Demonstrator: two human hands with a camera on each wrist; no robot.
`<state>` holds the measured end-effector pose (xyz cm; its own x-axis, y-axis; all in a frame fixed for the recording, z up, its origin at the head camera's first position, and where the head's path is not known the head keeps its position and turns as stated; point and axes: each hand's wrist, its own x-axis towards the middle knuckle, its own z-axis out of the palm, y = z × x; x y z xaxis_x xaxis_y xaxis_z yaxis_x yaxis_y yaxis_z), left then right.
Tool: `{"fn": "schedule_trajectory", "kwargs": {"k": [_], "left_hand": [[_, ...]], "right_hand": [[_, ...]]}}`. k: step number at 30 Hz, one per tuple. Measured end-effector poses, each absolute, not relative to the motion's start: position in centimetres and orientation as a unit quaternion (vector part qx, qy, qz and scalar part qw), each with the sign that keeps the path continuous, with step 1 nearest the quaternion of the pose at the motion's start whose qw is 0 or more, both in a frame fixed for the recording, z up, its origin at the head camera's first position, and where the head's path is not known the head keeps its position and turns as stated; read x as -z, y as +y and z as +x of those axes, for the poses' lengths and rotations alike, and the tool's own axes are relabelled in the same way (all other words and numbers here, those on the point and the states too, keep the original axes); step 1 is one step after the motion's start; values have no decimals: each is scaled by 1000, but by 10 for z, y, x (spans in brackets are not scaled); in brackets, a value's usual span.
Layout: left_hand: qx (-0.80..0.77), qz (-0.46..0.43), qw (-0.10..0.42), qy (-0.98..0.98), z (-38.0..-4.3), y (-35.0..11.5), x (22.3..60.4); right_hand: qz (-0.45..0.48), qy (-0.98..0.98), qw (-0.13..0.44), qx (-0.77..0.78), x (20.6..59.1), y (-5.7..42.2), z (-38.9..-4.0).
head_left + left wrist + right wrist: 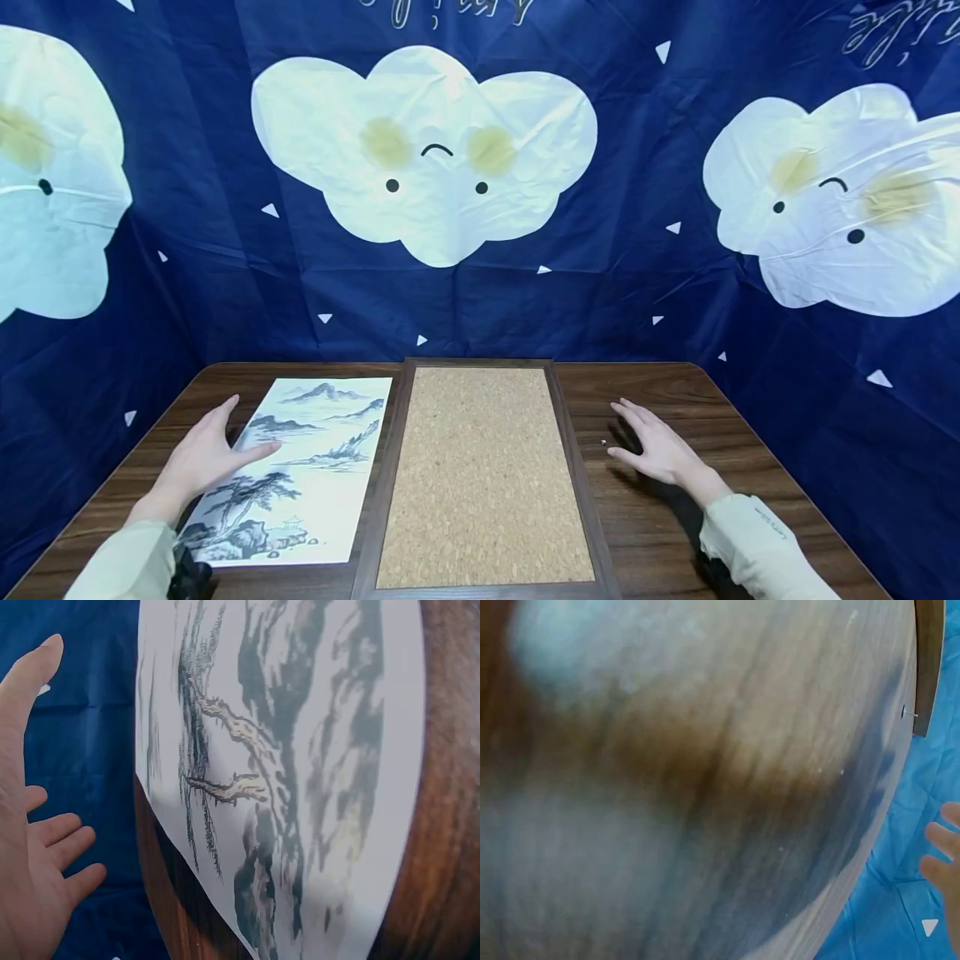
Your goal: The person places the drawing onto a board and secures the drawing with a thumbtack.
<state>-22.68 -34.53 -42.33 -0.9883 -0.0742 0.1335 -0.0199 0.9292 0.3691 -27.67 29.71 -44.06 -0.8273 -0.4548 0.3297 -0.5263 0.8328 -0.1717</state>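
In the head view, my left hand (201, 457) hovers at the left edge of a paper sheet (337, 517) with an ink landscape of mountains and pine trees. Its thumb reaches over the picture, the fingers spread and holding nothing. To the right of the sheet lies a cork board (480, 475) in a dark wooden frame (579, 492). My right hand (660, 446) is over the table on the board's other side, fingers apart and nothing in them. Just beyond its fingertips is a tiny pin (603, 442); the right wrist view shows the pin's (907, 713) thin metal point.
The brown wooden table (637, 542) carries the sheet and board. A blue cloth (630, 300) with white clouds surrounds it at the back and sides. A small black object (189, 575) shows by the left sleeve, near the sheet's lower left corner.
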Motion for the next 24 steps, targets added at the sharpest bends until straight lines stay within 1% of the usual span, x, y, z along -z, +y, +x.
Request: {"fn": "schedule_trajectory", "kwargs": {"k": [5, 14, 24], "left_hand": [[238, 35, 57, -969, -225, -350, 424], [262, 66, 0, -963, -226, -360, 424], [273, 100, -10, -957, -226, -365, 428]], "right_hand": [[256, -947, 130, -145, 441, 297, -275], [237, -951, 108, -165, 440, 294, -271], [246, -939, 149, -187, 443, 285, -278]]}}
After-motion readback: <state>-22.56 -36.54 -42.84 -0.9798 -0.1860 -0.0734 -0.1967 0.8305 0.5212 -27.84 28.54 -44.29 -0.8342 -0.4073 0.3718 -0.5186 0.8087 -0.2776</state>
